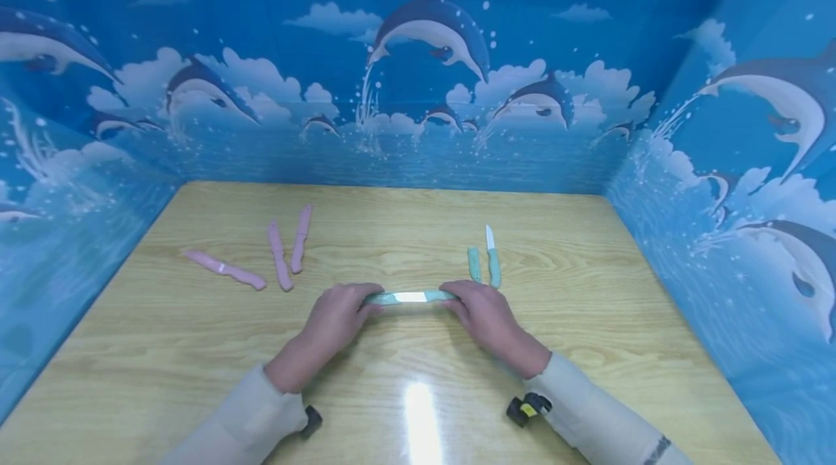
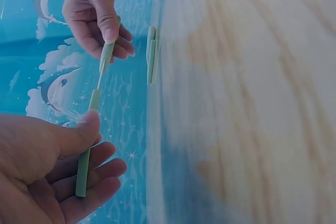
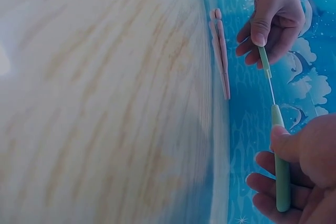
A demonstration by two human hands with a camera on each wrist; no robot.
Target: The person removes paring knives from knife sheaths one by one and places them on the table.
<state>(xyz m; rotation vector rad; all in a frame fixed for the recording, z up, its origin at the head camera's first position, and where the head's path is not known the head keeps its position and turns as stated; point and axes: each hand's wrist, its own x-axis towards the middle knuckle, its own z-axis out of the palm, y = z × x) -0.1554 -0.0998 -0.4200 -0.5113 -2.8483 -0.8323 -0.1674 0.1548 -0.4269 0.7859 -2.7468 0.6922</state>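
Teal knife [image 1: 410,297] spans crosswise between both fists, left hand [image 1: 334,321] pinching one end, right hand [image 1: 486,320] the other.

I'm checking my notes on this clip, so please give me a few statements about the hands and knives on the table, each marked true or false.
1. Both hands hold one green knife between them. True: the left hand and the right hand each grip one end.
2. That knife's blade is fully covered. False: a stretch of white blade shows between the two green parts.
3. Pink knives lie left of the hands. True.
4. The table is black. False: it is light wood.
5. Another green knife lies beyond the right hand. True.
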